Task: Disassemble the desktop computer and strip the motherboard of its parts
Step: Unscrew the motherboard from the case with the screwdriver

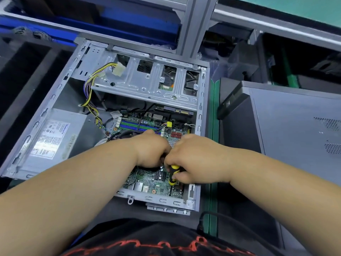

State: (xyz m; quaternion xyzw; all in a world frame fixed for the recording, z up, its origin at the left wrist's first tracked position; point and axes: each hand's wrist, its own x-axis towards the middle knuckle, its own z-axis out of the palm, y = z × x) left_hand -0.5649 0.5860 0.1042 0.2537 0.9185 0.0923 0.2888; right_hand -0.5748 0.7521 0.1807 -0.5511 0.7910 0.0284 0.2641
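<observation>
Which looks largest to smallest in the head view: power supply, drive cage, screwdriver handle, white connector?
1. Drive cage
2. Power supply, close to the cage in size, so unsure
3. Screwdriver handle, partly hidden
4. White connector, about equal, unsure

Both arms outstretched, left hand point(151, 150) and right hand point(195, 159) curled, touching.

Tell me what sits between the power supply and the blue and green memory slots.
In the head view, between the power supply and the memory slots hangs a bundle of yellow, purple and black wires, trailing down over bare case floor.
</observation>
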